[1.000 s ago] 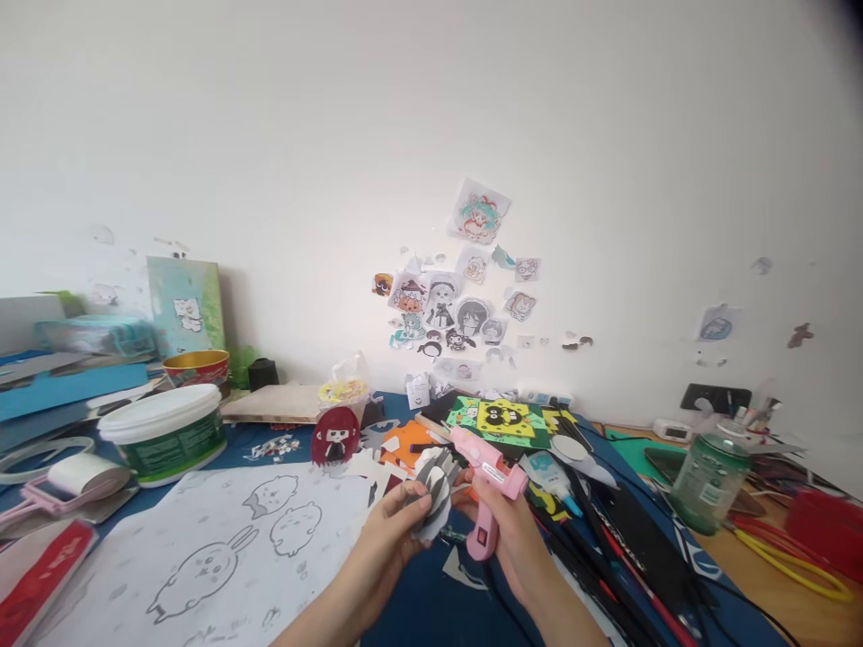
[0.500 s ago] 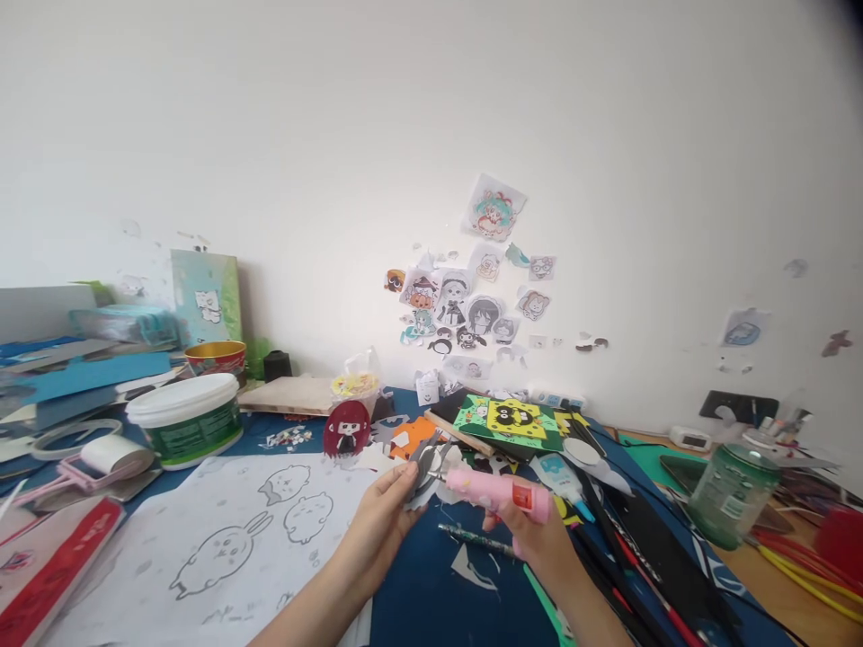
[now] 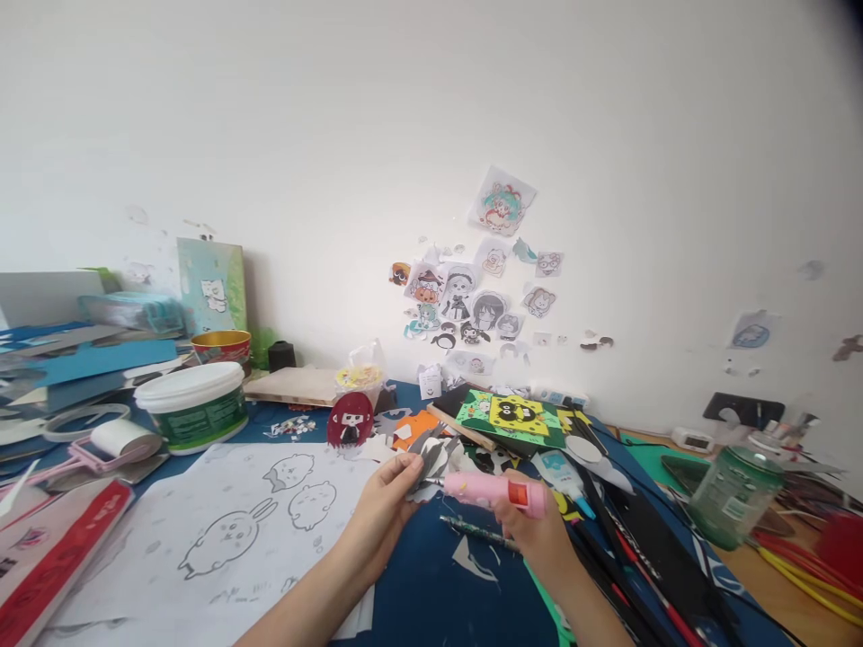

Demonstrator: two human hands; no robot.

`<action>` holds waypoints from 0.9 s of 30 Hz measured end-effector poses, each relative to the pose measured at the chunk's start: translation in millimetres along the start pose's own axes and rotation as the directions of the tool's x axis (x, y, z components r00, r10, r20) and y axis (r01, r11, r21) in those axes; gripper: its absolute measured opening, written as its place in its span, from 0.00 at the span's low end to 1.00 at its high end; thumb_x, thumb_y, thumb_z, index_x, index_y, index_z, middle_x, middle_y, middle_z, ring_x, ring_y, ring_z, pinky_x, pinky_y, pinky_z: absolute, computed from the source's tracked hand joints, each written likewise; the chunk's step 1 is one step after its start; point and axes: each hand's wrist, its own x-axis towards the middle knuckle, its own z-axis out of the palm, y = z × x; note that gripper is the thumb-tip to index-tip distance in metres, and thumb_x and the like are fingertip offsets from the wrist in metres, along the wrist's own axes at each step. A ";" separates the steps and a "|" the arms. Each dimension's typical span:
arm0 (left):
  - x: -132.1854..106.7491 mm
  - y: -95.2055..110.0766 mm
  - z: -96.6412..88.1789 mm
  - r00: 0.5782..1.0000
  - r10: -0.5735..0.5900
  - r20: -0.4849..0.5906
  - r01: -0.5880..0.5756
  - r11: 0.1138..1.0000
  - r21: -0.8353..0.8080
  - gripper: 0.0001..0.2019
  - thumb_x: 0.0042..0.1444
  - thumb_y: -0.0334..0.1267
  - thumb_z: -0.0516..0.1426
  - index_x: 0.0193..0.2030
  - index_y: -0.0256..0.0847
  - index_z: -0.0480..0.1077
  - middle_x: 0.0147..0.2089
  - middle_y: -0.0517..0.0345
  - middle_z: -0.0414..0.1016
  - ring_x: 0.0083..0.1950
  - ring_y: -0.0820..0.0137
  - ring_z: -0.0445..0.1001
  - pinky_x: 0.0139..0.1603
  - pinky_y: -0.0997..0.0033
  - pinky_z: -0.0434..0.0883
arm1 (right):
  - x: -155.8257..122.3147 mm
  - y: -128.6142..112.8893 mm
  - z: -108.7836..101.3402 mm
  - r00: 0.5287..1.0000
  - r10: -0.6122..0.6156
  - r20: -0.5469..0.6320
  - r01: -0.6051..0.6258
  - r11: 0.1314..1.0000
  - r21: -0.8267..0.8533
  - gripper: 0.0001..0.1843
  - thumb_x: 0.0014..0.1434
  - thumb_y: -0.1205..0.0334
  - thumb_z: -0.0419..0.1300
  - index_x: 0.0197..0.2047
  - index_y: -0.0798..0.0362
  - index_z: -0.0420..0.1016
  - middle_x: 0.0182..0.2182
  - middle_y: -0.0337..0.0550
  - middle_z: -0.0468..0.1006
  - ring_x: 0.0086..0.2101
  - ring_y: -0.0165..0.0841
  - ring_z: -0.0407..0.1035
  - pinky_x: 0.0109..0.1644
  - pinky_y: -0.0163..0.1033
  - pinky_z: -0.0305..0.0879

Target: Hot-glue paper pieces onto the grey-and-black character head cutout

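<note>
My left hand [image 3: 392, 492] pinches a grey and white paper cutout [image 3: 435, 451] between thumb and fingers. In my right hand [image 3: 536, 530] is a pink glue gun [image 3: 482, 490] with an orange-red switch, its fingers wrapped round the grip. The gun's metal nozzle points left and meets the lower part of the cutout; whether it touches cannot be made out. Below the gun lies a dark patterned pen-like stick [image 3: 475, 532] and a white paper scrap [image 3: 474, 562]. Left of my left hand spreads a large white sheet with line drawings [image 3: 233, 539].
A green and white tub [image 3: 195, 409], a red round figure cutout [image 3: 350, 420] and a paper roll [image 3: 126, 440] stand to the left. At the back lies a green and yellow picture board [image 3: 516, 415]. A green jar [image 3: 734, 494], pens and cables crowd the right side.
The glue gun's nozzle has shifted slightly left and down, to the lower edge of the cutout. The cutout has tilted in my left hand. The camera view has shifted slightly.
</note>
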 end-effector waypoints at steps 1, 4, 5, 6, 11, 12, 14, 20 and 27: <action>0.2 0.0 -0.3 1.000 0.001 -0.001 -0.001 1.000 0.005 0.11 0.44 0.42 0.64 0.29 0.38 0.70 0.30 0.59 0.71 0.31 0.74 0.69 0.34 0.76 0.69 | 0.5 1.5 -0.1 1.000 0.003 0.014 -0.003 1.000 -0.004 0.21 0.47 0.44 0.60 0.21 0.54 0.61 0.15 0.33 0.58 0.17 0.24 0.54 0.19 0.30 0.49; 1.7 0.0 -2.5 1.000 0.001 -0.014 0.000 1.000 0.018 0.11 0.43 0.43 0.64 0.29 0.38 0.71 0.30 0.59 0.72 0.33 0.73 0.70 0.35 0.75 0.69 | 1.8 1.2 1.1 1.000 0.028 0.000 -0.028 0.999 0.046 0.22 0.47 0.43 0.60 0.21 0.54 0.63 0.14 0.34 0.60 0.17 0.25 0.55 0.19 0.30 0.52; 2.5 0.1 -3.5 1.000 0.006 -0.016 -0.006 1.000 0.022 0.11 0.44 0.43 0.64 0.29 0.38 0.71 0.31 0.58 0.72 0.34 0.73 0.70 0.36 0.75 0.69 | 2.1 -0.6 1.9 0.999 0.028 -0.017 -0.027 0.996 0.083 0.23 0.47 0.42 0.59 0.21 0.55 0.64 0.14 0.36 0.63 0.18 0.26 0.58 0.21 0.31 0.55; 3.4 0.3 -4.5 1.000 0.015 -0.016 -0.014 1.000 0.027 0.11 0.44 0.43 0.64 0.30 0.38 0.72 0.32 0.58 0.72 0.35 0.72 0.70 0.37 0.74 0.69 | 2.3 -3.0 2.7 0.999 0.031 -0.037 -0.026 0.992 0.123 0.24 0.47 0.41 0.58 0.21 0.56 0.66 0.15 0.38 0.66 0.19 0.27 0.60 0.23 0.32 0.58; 6.2 1.7 -7.5 0.999 0.046 -0.029 -0.044 0.997 0.067 0.11 0.46 0.44 0.62 0.32 0.39 0.73 0.35 0.55 0.74 0.39 0.69 0.70 0.39 0.73 0.67 | 1.9 -14.7 5.7 0.984 0.162 -0.078 -0.142 0.966 0.216 0.29 0.48 0.37 0.55 0.30 0.58 0.74 0.21 0.44 0.74 0.13 0.22 0.51 0.15 0.30 0.46; 5.9 2.1 -7.5 0.998 0.045 -0.034 -0.043 0.996 0.072 0.11 0.45 0.44 0.62 0.32 0.39 0.73 0.35 0.55 0.74 0.39 0.69 0.70 0.39 0.73 0.67 | 1.8 -15.5 6.3 0.978 0.191 -0.080 -0.170 0.961 0.218 0.29 0.48 0.37 0.55 0.30 0.58 0.73 0.21 0.43 0.73 0.12 0.20 0.47 0.14 0.30 0.42; 4.6 2.9 -7.0 0.999 0.041 -0.036 -0.039 0.996 0.074 0.11 0.45 0.44 0.63 0.32 0.39 0.74 0.35 0.55 0.75 0.39 0.69 0.70 0.39 0.73 0.67 | 1.7 -15.3 8.0 0.967 0.237 -0.090 -0.213 0.951 0.222 0.28 0.46 0.37 0.57 0.27 0.58 0.72 0.19 0.41 0.71 0.12 0.19 0.44 0.13 0.30 0.38; 1.0 3.4 -5.0 0.999 0.031 -0.013 -0.030 0.998 0.062 0.10 0.46 0.43 0.62 0.31 0.38 0.73 0.34 0.56 0.73 0.38 0.69 0.70 0.40 0.71 0.68 | 1.8 -14.5 15.8 0.922 0.346 -0.173 -0.302 0.923 0.239 0.24 0.44 0.42 0.58 0.18 0.56 0.64 0.14 0.37 0.65 0.14 0.22 0.52 0.14 0.28 0.43; 2.1 3.5 -3.1 0.999 0.028 -0.032 -0.027 0.998 0.049 0.10 0.43 0.42 0.64 0.29 0.38 0.73 0.31 0.58 0.72 0.34 0.71 0.70 0.37 0.72 0.69 | 2.2 -11.7 19.5 0.908 0.356 -0.222 -0.303 0.922 0.241 0.21 0.42 0.45 0.60 0.19 0.55 0.62 0.13 0.34 0.63 0.15 0.23 0.55 0.17 0.29 0.50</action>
